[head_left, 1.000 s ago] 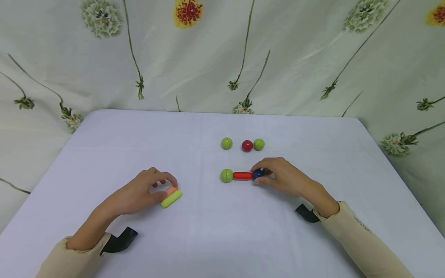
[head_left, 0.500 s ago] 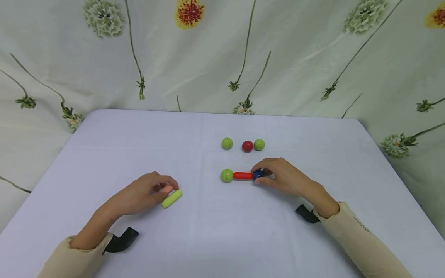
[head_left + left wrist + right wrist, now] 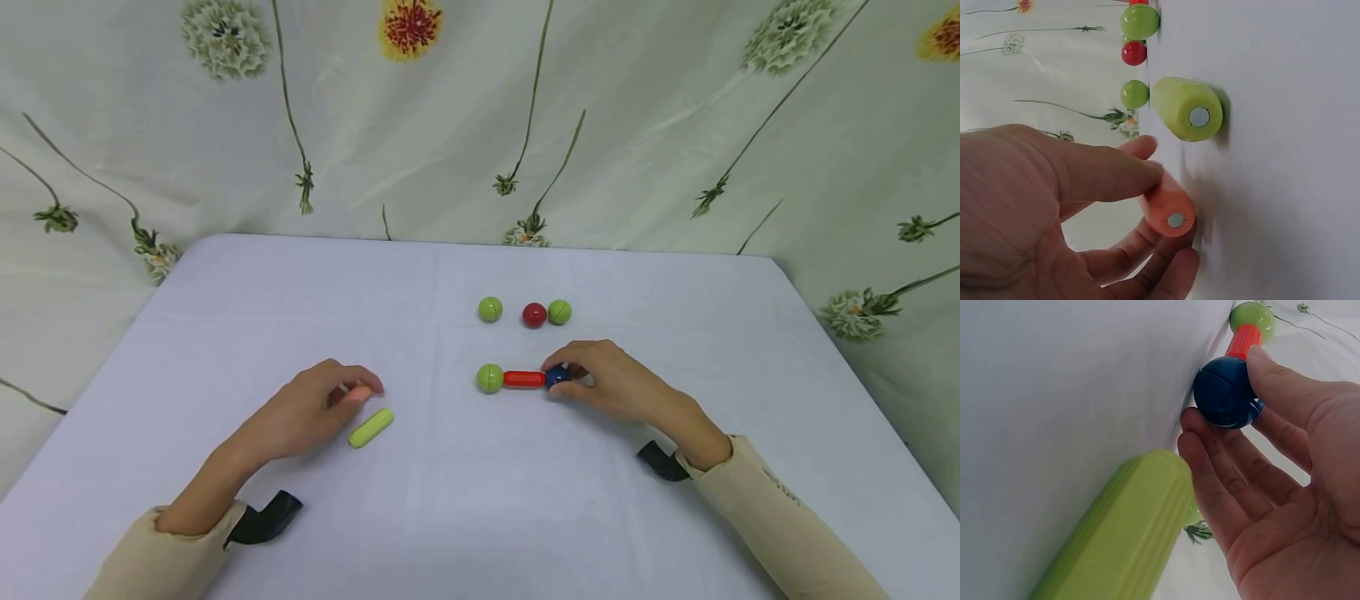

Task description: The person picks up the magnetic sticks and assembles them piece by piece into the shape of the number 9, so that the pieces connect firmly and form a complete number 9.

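Observation:
My left hand [image 3: 311, 412] pinches an orange rod [image 3: 1169, 209] between thumb and fingers, just over the white cloth. A silver disc shows in the rod's near end in the left wrist view. Beside that hand a yellow-green rod [image 3: 371, 428] lies on the cloth, with the same kind of disc [image 3: 1199, 117] at its end. My right hand [image 3: 618, 379] holds a dark blue ball [image 3: 1225, 394] by thumb and fingertips. A red rod [image 3: 524, 379] joins this ball to a green ball [image 3: 490, 379], all in one line.
Farther back on the white-covered table [image 3: 300, 283] sit a green ball [image 3: 490, 309], a red ball [image 3: 534, 315] and another green ball [image 3: 559, 312]. A green ribbed rod [image 3: 1122, 531] fills the foreground of the right wrist view. A flowered curtain [image 3: 420, 125] hangs behind.
The orange rod, which lay alongside the yellow-green one, has come away from it in my left hand and moved slightly farther back. My right hand stays on the blue ball.

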A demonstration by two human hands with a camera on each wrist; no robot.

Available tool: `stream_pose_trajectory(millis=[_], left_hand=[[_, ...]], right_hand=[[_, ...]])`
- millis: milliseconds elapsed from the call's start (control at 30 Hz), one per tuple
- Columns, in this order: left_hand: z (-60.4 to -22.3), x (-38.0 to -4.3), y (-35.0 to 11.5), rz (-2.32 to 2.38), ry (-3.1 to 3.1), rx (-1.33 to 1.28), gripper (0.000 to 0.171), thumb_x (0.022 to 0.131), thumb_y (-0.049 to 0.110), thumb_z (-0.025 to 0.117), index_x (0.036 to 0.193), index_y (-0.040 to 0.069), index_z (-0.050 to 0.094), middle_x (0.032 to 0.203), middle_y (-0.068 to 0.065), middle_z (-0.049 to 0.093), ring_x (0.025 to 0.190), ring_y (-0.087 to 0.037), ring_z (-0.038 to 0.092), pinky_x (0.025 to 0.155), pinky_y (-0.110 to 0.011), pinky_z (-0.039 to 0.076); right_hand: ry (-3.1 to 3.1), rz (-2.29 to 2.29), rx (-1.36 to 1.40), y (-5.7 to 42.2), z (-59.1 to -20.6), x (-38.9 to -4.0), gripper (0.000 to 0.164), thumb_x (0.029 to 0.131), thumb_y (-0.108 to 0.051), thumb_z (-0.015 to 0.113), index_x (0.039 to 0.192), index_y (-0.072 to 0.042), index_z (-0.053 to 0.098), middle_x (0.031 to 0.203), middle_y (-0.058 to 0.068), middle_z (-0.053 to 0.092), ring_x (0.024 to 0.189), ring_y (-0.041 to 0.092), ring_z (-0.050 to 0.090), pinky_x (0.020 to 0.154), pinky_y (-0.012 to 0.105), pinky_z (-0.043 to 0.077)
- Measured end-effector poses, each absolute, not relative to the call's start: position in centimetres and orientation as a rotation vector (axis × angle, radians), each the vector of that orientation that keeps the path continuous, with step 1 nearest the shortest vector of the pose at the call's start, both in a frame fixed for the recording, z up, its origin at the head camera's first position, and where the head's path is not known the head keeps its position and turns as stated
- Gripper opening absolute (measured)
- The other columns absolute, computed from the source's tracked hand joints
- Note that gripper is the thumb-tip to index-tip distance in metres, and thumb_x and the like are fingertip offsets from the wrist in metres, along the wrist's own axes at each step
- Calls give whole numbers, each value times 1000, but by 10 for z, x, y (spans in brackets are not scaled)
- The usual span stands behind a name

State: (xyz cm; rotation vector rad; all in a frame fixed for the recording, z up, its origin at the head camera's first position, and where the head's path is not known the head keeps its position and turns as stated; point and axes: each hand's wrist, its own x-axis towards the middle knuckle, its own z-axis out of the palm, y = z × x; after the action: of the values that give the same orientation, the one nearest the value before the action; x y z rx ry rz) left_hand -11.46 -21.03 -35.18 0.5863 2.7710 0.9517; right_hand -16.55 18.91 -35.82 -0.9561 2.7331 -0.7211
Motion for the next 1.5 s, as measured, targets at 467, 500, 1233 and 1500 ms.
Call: stream_pose_trajectory(millis=[467,500,1233,1500], left_hand=[[-335,-104,-179,1306,2698,511,24,102,32,59,123,26,66,117,-2,65,98,-14,65,90,-27,53],[-333,-103,-177,1320,2675,501,24,101,34,59,124,27,66,119,-1,66,98,-14,65,90,-27,53],[-372,-112,-104,1410,2377,605,27,103,19,58,128,10,62,100,-6,69,83,-12,71,76,-26,50],[-376,-112,-88,1427,2329,603,25,102,16,59,126,10,64,104,-6,70,84,-11,71,78,-28,52]], right_hand=[[2739,-735,-958,191,-358,-165,31,90,-23,76,120,-15,70,110,-5,70,92,8,63,87,34,53],[2740,-735,-957,191,-358,-165,31,90,-23,76,120,-15,70,110,-5,70,92,8,63,87,34,53],[2741,-719,-975,191,-359,-167,31,91,-21,75,120,-15,70,113,-4,71,93,9,63,88,34,54],[2728,-721,-971,189,-359,-167,30,91,-19,75,120,-14,70,115,-2,71,93,10,64,88,34,54]])
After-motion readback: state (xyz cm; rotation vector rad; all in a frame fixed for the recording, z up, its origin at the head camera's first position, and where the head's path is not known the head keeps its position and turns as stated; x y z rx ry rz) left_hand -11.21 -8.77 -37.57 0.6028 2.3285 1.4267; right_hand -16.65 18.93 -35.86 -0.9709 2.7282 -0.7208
